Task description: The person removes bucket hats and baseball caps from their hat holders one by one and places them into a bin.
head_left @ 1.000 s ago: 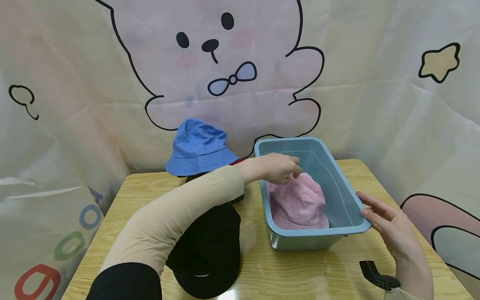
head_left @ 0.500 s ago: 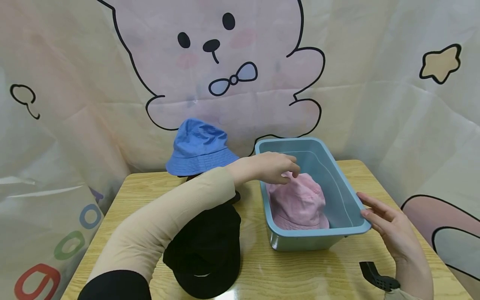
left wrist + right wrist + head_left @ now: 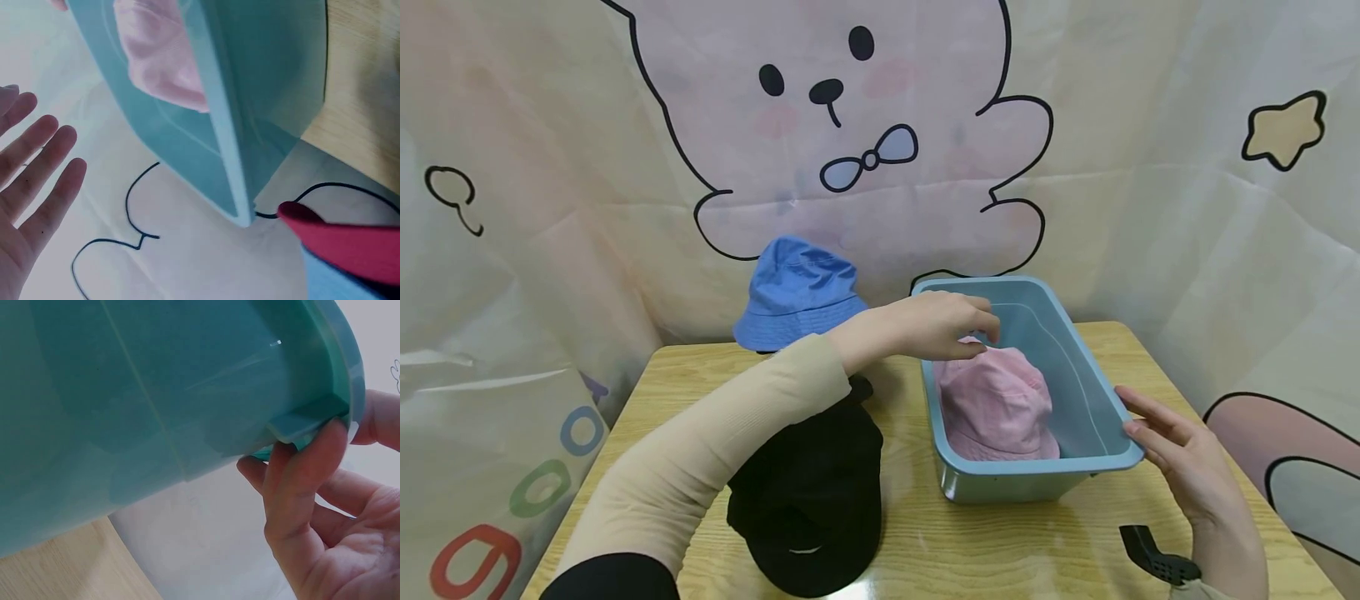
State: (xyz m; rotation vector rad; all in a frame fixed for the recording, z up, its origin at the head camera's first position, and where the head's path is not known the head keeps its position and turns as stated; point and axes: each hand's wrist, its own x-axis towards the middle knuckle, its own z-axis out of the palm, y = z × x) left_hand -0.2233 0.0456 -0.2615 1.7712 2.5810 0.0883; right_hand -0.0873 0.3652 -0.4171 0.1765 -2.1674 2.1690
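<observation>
Inside a blue plastic bin [image 3: 936, 417] lies a pink bucket hat [image 3: 996, 404], crown up. My left hand [image 3: 936, 323] hovers over the bin's left rim, just above the hat's crown. In the left wrist view this hand [image 3: 37, 200] has its fingers spread and nothing between them. At the bin's near right corner, my right hand [image 3: 1187, 450] pinches the rim. From the right wrist view, fingers of that hand [image 3: 306, 500] curl under the bin's lip [image 3: 356, 394], with the thumb on the other side.
A blue bucket hat [image 3: 797, 292] sits at the back left, with a dark red hat edge [image 3: 350, 250] against it in the left wrist view. A black cap [image 3: 812, 508] lies nearer, partly under my left forearm. Behind the wooden table [image 3: 985, 550] hangs a printed cloth [image 3: 1120, 208].
My left hand has drawn up and slightly left off the pink hat's crown, its forearm shifting left too. The hat stays in the bin, and my right hand holds the same spot.
</observation>
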